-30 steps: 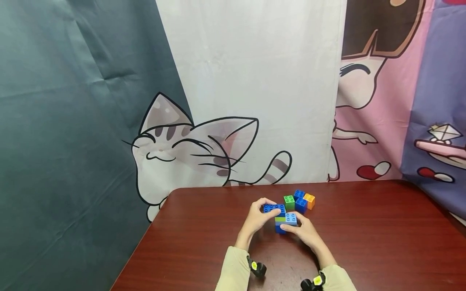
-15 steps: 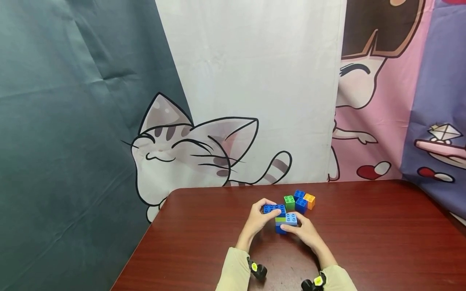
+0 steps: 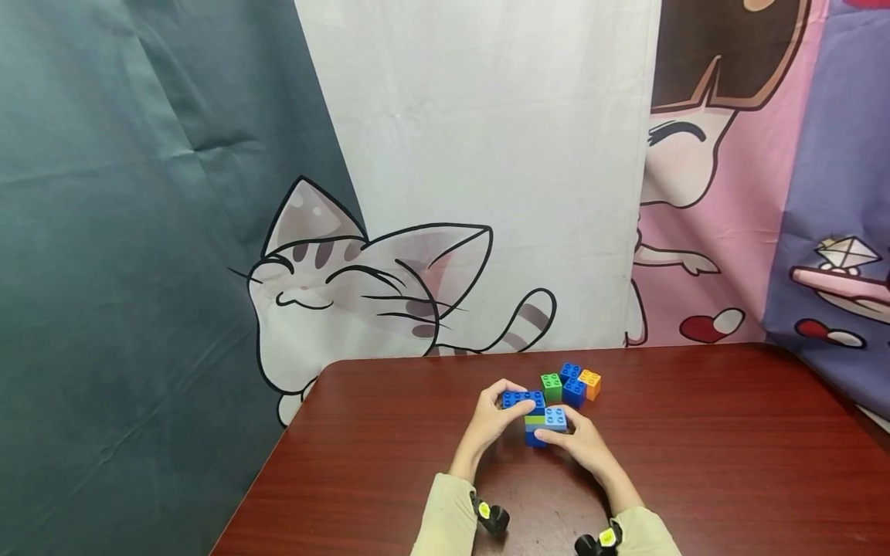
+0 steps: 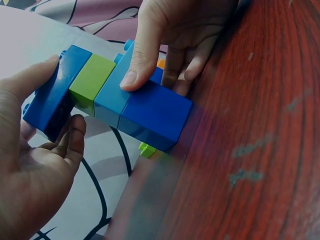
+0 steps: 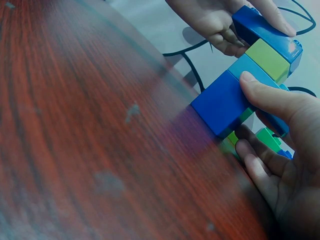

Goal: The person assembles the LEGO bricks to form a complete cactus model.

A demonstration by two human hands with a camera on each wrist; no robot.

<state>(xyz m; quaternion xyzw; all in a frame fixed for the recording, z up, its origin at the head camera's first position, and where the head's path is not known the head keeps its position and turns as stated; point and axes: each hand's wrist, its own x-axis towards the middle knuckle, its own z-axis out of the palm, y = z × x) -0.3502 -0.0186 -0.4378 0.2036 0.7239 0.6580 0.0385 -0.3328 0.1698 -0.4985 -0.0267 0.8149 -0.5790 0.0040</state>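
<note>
brick stack [image 3: 547,425] in the head view: it stands on the reddish-brown table [image 3: 730,448], between two hands. a long dark blue brick [image 3: 524,397] tops it and juts out to the left; under that come a lime brick [image 3: 535,419] and a light blue brick [image 3: 555,417], its studs showing on the stack's right side, and a plain blue brick [image 3: 535,438] is at the foot. left of the stack, the left hand [image 3: 492,417] is clamped on the long dark blue brick. right of the stack, the right hand [image 3: 588,444] pinches its lower part. just behind the stack sit a green brick [image 3: 551,386], two blue bricks [image 3: 574,392] and an orange brick [image 3: 589,383] (the orange one farthest right).

from the left wrist, the left fingers grip the long dark blue brick from two sides, and the right thumb lies on the light blue brick. a lime-green piece [image 4: 146,150] peeks out past the foot of the stack (whether it belongs to the stack, i cannot tell).

from the right wrist, the right thumb presses the stack's near face by the seam above the plain blue brick, the other fingers bent behind the stack.
</note>
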